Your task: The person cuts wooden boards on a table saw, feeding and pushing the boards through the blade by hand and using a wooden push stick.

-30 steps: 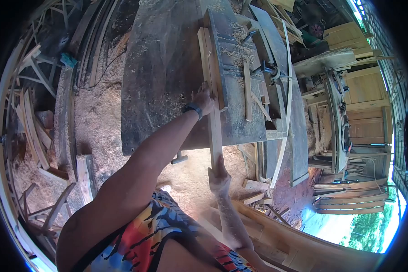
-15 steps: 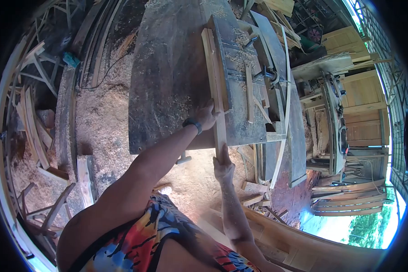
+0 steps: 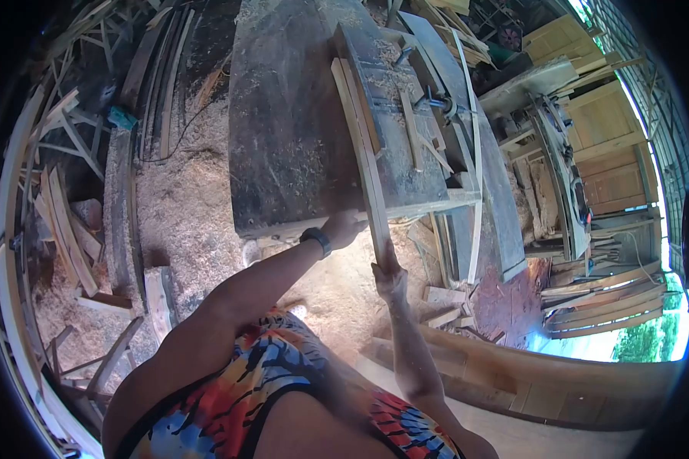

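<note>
A long, narrow wooden strip [image 3: 369, 180] runs along a wooden guide board [image 3: 352, 80] on the dark worktable [image 3: 283, 115], its near end sticking out past the table's front edge. My right hand [image 3: 391, 280] is closed around that near end. My left hand [image 3: 344, 228], with a dark band on the wrist, is at the table's front edge, just left of the strip. Its fingers stretch toward the strip; whether they touch it I cannot make out.
Clamps [image 3: 439, 103] and short wood pieces [image 3: 410, 130] lie right of the guide board. Shavings cover the floor [image 3: 184, 206]. Boards [image 3: 73, 229] lean at left; a long wooden panel [image 3: 528, 382] lies at lower right. Another bench [image 3: 559, 176] stands at far right.
My left hand has come off the strip's top and moved back toward me to the table edge. My right hand still grips the near end. The view has shifted slightly.
</note>
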`<act>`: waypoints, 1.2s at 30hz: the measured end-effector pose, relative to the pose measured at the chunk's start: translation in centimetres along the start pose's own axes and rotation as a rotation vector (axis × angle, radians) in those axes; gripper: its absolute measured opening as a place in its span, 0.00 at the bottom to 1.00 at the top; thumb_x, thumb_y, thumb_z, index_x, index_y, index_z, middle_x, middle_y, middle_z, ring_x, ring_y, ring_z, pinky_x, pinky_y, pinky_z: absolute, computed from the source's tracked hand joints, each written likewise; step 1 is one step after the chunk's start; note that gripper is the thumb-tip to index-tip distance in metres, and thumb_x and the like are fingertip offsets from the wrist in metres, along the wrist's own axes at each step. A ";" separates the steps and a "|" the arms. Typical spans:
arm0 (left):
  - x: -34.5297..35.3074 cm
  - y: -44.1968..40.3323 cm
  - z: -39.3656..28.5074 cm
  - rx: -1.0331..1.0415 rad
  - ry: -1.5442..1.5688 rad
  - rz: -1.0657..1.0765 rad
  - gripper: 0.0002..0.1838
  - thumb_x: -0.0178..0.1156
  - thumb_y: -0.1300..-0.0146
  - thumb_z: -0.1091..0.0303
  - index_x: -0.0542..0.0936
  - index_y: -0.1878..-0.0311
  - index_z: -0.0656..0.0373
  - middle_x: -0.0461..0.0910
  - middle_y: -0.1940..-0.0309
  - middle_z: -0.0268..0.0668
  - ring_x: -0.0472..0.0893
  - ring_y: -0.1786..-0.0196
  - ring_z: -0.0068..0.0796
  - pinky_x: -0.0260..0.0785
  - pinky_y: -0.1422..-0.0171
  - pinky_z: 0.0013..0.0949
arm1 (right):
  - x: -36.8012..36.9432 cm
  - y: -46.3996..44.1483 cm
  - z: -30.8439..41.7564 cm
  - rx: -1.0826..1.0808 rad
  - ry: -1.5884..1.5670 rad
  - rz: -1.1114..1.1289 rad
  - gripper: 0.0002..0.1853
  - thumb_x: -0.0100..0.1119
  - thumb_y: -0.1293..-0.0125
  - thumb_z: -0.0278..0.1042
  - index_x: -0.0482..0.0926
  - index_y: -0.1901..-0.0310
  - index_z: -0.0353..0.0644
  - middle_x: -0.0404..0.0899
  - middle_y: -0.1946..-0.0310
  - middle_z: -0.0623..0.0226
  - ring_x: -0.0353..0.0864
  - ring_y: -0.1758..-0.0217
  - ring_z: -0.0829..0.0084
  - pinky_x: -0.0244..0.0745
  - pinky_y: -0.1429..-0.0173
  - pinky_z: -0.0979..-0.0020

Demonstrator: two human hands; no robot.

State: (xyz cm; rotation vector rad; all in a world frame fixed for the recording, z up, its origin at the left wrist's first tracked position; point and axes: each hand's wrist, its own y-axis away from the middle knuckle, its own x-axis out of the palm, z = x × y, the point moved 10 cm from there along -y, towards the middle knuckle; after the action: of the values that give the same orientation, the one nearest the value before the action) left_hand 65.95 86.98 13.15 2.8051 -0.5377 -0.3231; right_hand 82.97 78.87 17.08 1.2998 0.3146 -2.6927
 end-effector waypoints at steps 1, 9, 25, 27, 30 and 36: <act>1.7 0.2 1.9 -0.003 0.053 0.014 0.47 0.63 0.36 0.47 0.56 0.28 0.75 0.71 0.38 0.63 0.78 0.40 0.51 0.71 0.36 0.41 | -1.0 3.1 -0.1 0.013 -0.037 -0.016 0.40 0.63 0.41 0.27 0.59 0.26 0.44 0.81 0.54 0.47 0.86 0.60 0.62 0.79 0.58 0.67; 13.2 8.0 3.4 -0.455 0.711 0.210 0.46 0.63 0.37 0.42 0.59 0.29 0.69 0.64 0.33 0.55 0.66 0.30 0.52 0.68 0.32 0.54 | -5.5 30.4 -4.2 0.361 -0.141 0.077 0.38 0.69 0.41 0.34 0.64 0.29 0.42 0.77 0.74 0.63 0.74 0.79 0.72 0.71 0.73 0.68; 0.7 18.6 9.7 -0.175 1.296 0.032 0.17 0.53 0.41 0.83 0.71 0.48 0.65 0.77 0.51 0.48 0.78 0.42 0.53 0.69 0.32 0.55 | -8.1 34.9 -9.0 0.724 0.105 0.044 0.30 0.50 0.28 0.58 0.74 0.74 0.33 0.68 0.84 0.55 0.67 0.79 0.69 0.67 0.69 0.58; -5.3 21.3 10.8 -0.025 1.259 -0.088 0.17 0.55 0.39 0.81 0.72 0.45 0.63 0.81 0.52 0.46 0.80 0.44 0.47 0.72 0.37 0.50 | -8.1 34.5 -7.0 0.736 0.021 -0.029 0.33 0.45 0.26 0.59 0.69 0.77 0.33 0.56 0.85 0.58 0.57 0.80 0.70 0.56 0.73 0.56; -14.4 28.1 17.0 -0.135 0.973 -0.468 0.20 0.62 0.38 0.75 0.74 0.41 0.58 0.82 0.49 0.40 0.81 0.49 0.33 0.73 0.41 0.36 | -6.6 32.7 -5.7 0.721 0.017 0.003 0.34 0.42 0.25 0.59 0.69 0.77 0.32 0.55 0.86 0.60 0.56 0.80 0.70 0.55 0.74 0.56; -24.9 45.5 26.3 -0.152 0.881 -0.925 0.25 0.69 0.39 0.63 0.76 0.39 0.55 0.80 0.46 0.36 0.79 0.46 0.27 0.73 0.43 0.34 | -1.7 25.2 1.3 0.504 0.006 0.138 0.35 0.41 0.24 0.59 0.68 0.79 0.31 0.58 0.87 0.57 0.57 0.80 0.68 0.54 0.72 0.55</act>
State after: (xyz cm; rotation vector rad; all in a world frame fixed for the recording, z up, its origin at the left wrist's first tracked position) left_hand 21.45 50.13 6.14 2.4842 0.9254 0.6633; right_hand 88.31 54.21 15.99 1.3762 -0.4693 -2.7429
